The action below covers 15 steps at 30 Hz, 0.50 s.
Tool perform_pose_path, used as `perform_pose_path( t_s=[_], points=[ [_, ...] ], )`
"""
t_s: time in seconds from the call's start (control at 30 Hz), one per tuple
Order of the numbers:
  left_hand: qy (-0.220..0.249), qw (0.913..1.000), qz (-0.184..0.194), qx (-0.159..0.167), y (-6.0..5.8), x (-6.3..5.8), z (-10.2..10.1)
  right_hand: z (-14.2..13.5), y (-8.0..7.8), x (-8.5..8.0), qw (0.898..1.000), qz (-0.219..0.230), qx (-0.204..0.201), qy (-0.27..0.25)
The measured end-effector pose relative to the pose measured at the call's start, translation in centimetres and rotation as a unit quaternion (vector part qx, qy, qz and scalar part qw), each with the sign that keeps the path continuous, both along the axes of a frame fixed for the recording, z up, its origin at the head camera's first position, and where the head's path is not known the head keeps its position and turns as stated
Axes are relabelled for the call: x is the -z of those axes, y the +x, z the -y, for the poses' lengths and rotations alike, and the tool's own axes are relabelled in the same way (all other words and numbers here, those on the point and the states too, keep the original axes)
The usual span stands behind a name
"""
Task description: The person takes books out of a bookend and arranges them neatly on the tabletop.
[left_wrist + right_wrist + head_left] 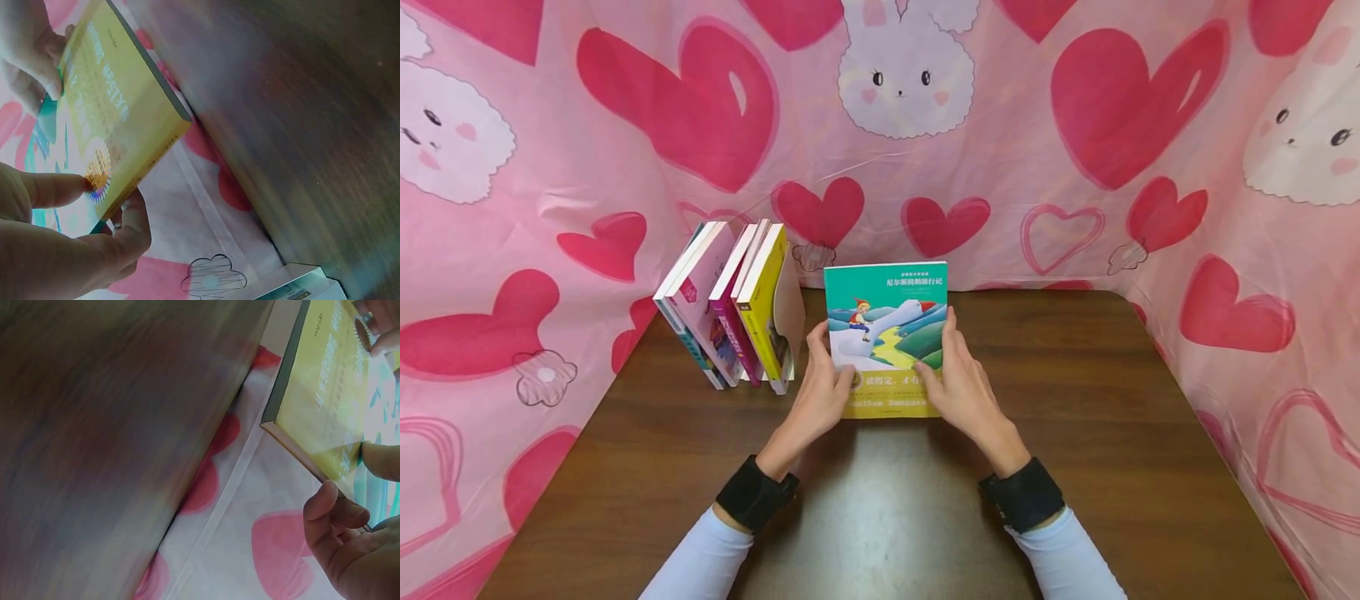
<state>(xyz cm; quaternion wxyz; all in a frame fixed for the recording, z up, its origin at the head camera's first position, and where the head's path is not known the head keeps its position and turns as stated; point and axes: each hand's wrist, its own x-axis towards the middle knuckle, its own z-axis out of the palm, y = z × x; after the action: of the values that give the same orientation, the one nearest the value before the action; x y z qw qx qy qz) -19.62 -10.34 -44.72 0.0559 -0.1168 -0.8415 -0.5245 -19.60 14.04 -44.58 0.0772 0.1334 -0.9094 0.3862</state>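
A paperback book (pixel 891 333) with a green top, a picture of a child on a white goose and a yellow band below is held up over the table, its cover facing the head camera. My left hand (pixel 823 385) grips its left edge, thumb on the yellow band and fingers behind. On the opposite edge my right hand (pixel 964 387) holds it the same way, thumb on the cover. In the left wrist view the book (pixel 119 106) is tilted, with the thumb beside a round gold emblem. The right wrist view shows fingers curled under the book's corner (pixel 319 412).
Left of the hands, several books (pixel 730 308) stand leaning in a white bookend (pixel 788 308) on the brown wooden table (pixel 1075 433). A pink cloth (pixel 1000 158) with hearts and rabbits hangs around the table's back and sides.
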Motion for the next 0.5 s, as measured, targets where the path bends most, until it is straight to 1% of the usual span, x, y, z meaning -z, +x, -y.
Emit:
perform_pose_path(
  t_s=[0.27,0.5],
  points=[
    [-0.043,0.9991,0.000,-0.006,-0.9,0.5,-0.5,-0.5,-0.3,0.3,1.000,0.021,0.012,0.014],
    [-0.060,0.9978,0.028,0.001,-1.7,0.8,-0.8,-0.7,-0.6,0.5,0.999,0.045,0.022,0.022]
  ],
)
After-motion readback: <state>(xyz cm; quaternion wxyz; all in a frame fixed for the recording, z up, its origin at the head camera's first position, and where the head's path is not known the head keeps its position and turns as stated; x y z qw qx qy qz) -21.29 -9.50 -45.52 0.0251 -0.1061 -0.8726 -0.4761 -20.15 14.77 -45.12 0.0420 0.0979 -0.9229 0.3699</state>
